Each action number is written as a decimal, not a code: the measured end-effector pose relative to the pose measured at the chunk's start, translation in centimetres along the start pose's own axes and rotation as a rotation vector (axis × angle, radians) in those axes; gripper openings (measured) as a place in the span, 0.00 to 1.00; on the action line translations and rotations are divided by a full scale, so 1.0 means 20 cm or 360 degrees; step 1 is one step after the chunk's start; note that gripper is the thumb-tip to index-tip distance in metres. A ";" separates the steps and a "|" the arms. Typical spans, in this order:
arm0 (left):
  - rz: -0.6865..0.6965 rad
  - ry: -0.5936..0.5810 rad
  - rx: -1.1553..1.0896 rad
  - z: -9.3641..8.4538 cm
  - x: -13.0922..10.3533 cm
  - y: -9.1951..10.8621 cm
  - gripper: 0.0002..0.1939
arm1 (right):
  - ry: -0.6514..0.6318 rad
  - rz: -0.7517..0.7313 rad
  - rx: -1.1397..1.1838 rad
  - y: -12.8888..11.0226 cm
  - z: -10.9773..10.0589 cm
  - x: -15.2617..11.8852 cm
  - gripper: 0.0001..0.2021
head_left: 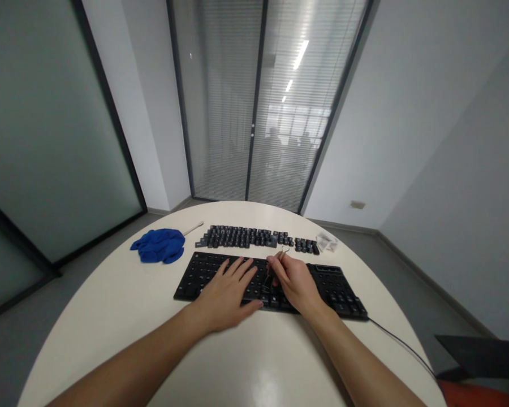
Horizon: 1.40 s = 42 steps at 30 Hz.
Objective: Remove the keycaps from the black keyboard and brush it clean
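A black keyboard (193, 277) lies across the table, with keycaps on its right part and bare key positions over much of its left and middle. My left hand (227, 294) rests on it with fingers spread, the thumb near the front edge. My right hand (294, 280) is closed around a thin wire tool (285, 249), whose lower end reaches down to the keys near the middle. Behind the keyboard, loose black keycaps (237, 236) stand in rows, with a smaller group (306, 245) to the right.
A crumpled blue cloth (159, 245) and a light-handled brush or stick (194, 228) lie at the left of the round white table (110, 316). Crumpled clear plastic (327, 241) sits at the back right. The keyboard cable (401, 341) runs off the right edge.
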<state>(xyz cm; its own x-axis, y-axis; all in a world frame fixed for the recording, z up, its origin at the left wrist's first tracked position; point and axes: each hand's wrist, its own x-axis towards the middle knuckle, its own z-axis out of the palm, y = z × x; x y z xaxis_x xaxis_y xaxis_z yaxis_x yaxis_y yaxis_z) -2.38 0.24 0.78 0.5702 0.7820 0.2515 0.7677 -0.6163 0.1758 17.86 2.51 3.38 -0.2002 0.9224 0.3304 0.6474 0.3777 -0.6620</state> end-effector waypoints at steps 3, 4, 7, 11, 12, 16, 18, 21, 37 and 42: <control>0.0008 0.0005 0.0001 0.00 0.00 0.00 0.36 | -0.0048 -0.0045 -0.0074 0.00 0.02 0.00 0.20; 0.0012 0.0002 0.0003 0.00 0.00 0.00 0.37 | -0.0062 -0.0070 -0.0107 0.00 0.02 -0.01 0.20; 0.0016 -0.0012 0.0008 0.01 0.00 0.00 0.37 | -0.0080 -0.0162 -0.0197 -0.01 0.02 -0.01 0.19; 0.0018 -0.0016 0.0007 0.01 0.00 0.00 0.36 | -0.0115 -0.0369 -0.0285 -0.04 0.00 -0.02 0.17; 0.0017 -0.0019 0.0011 0.01 0.00 0.00 0.36 | -0.0119 -0.0418 -0.0302 -0.05 -0.01 -0.02 0.17; 0.0004 -0.0027 0.0042 0.01 0.00 0.00 0.37 | -0.0025 -0.0386 -0.0249 -0.05 -0.03 -0.02 0.17; 0.0009 -0.0027 0.0056 0.01 0.00 0.00 0.37 | 0.0027 -0.0288 -0.0136 -0.04 -0.03 -0.01 0.18; 0.0012 -0.0032 0.0068 0.00 0.00 0.01 0.34 | 0.0051 -0.0172 0.0051 -0.01 -0.04 0.00 0.20; -0.0102 0.0236 -0.0089 0.03 0.02 0.07 0.23 | -0.0134 0.0008 0.0414 0.07 0.02 0.02 0.20; -0.0118 0.0348 -0.0306 0.02 0.03 0.10 0.14 | -0.0127 0.0098 0.0508 0.10 0.02 0.04 0.21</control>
<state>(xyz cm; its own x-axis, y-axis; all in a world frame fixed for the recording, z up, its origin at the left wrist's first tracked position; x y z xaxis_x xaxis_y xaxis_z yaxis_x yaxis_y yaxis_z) -0.37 -0.48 0.90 0.4224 0.7998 0.4265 0.7235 -0.5810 0.3729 18.76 4.04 1.97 -0.2333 0.9429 0.2379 0.3994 0.3159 -0.8606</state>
